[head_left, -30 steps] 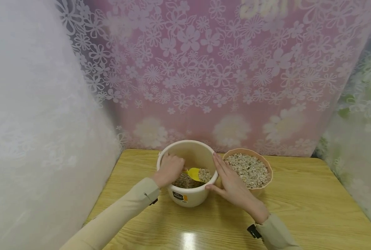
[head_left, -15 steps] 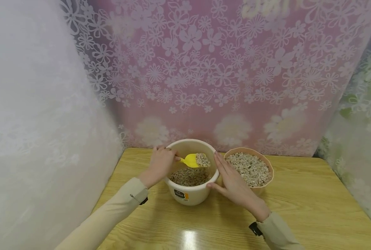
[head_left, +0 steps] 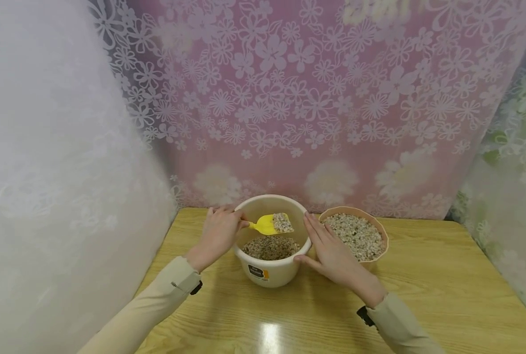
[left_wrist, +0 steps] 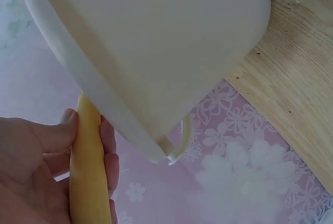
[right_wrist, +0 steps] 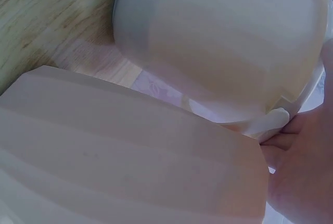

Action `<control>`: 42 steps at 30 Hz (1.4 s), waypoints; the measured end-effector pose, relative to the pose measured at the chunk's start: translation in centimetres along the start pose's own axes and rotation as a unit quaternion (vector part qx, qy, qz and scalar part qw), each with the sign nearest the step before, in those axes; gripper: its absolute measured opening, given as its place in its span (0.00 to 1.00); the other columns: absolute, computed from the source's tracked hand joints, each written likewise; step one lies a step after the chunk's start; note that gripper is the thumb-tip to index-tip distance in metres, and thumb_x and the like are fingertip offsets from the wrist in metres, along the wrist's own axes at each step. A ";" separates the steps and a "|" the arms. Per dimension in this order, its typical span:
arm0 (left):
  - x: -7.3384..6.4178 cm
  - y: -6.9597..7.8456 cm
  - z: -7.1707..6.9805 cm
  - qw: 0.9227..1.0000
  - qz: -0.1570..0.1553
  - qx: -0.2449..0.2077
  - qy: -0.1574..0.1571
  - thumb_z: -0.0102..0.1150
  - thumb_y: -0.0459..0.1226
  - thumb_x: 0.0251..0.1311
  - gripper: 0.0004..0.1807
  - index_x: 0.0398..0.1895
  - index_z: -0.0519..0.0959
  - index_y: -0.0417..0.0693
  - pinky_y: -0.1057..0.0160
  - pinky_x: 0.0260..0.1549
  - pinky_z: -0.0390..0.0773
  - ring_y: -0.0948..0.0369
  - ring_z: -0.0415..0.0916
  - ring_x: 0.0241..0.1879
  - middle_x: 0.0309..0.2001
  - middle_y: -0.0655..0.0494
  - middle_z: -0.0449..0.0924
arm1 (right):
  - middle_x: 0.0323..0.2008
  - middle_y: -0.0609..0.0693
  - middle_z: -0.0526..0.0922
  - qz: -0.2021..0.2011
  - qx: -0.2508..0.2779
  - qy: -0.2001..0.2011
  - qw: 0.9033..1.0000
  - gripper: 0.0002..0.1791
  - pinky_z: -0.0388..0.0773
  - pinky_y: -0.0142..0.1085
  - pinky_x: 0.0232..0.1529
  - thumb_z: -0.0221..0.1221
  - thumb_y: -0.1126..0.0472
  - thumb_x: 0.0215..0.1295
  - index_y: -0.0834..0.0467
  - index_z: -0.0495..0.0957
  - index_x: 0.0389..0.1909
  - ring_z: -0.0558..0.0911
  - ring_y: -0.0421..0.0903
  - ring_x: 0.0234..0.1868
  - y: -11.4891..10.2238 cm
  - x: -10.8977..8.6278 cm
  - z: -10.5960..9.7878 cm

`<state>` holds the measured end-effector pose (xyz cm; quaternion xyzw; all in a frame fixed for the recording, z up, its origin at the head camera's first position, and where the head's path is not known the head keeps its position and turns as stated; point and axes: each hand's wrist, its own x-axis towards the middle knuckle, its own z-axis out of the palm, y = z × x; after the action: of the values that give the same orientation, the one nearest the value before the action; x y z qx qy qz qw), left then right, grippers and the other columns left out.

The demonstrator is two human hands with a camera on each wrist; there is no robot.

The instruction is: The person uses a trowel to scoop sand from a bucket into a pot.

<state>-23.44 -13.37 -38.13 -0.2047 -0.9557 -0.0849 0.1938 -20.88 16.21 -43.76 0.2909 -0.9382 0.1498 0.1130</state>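
Observation:
My left hand (head_left: 220, 233) grips the handle of a yellow scoop (head_left: 264, 225). Pale grain lies on the scoop's blade, which is held over the inside of a cream bucket (head_left: 273, 273). In the left wrist view, fingers and thumb wrap the yellow handle (left_wrist: 88, 166) beside the bucket's rim. Darker loose grain (head_left: 271, 248) covers the bucket's bottom. My right hand (head_left: 333, 253) rests on the bucket's right rim, fingers straight and thumb spread toward the front. Close to that hand stands a peach bowl (head_left: 381, 227) full of pale grain.
Both containers stand on a wood-grain table (head_left: 440, 285). Behind it hangs a pink flowered curtain (head_left: 289, 123), and a whitish sheet (head_left: 68, 172) hangs at the left. In the right wrist view, the bowl's side (right_wrist: 130, 151) is near the bucket.
The scoop has risen from low in the bucket with grain on it, as my left hand moved up and left past the rim. My right hand stays on the rim.

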 end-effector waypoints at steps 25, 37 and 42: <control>2.0 2.4 -2.0 1.000 0.006 0.005 -0.003 0.61 0.48 0.67 0.11 0.40 0.87 0.54 0.60 0.31 0.58 0.58 0.77 0.31 0.33 0.58 0.87 | 0.79 0.70 0.38 0.142 0.030 0.005 0.989 0.54 0.42 0.65 0.72 0.55 0.40 0.74 0.65 0.33 0.80 0.47 0.70 0.77 10.0 -8.1 -4.1; 6.4 7.8 -3.1 0.998 0.036 -0.002 -0.057 0.54 0.51 0.72 0.15 0.45 0.85 0.56 0.58 0.40 0.64 0.57 0.79 0.41 0.41 0.60 0.88 | 0.79 0.67 0.34 0.141 0.046 -0.025 0.989 0.56 0.38 0.64 0.73 0.56 0.39 0.72 0.66 0.32 0.79 0.43 0.68 0.78 10.5 -9.2 -3.9; 8.4 10.5 -2.4 0.995 0.043 0.042 -0.084 0.51 0.54 0.72 0.17 0.44 0.85 0.59 0.60 0.39 0.62 0.59 0.77 0.39 0.43 0.62 0.88 | 0.80 0.67 0.36 0.140 0.040 -0.016 0.989 0.59 0.42 0.65 0.72 0.59 0.38 0.69 0.66 0.33 0.80 0.45 0.67 0.78 10.6 -9.4 -3.7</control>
<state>-25.30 -1.48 -31.69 -0.2441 -0.9615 -0.0184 0.1247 -19.00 30.63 -45.36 0.1638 -0.9645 0.1968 0.0641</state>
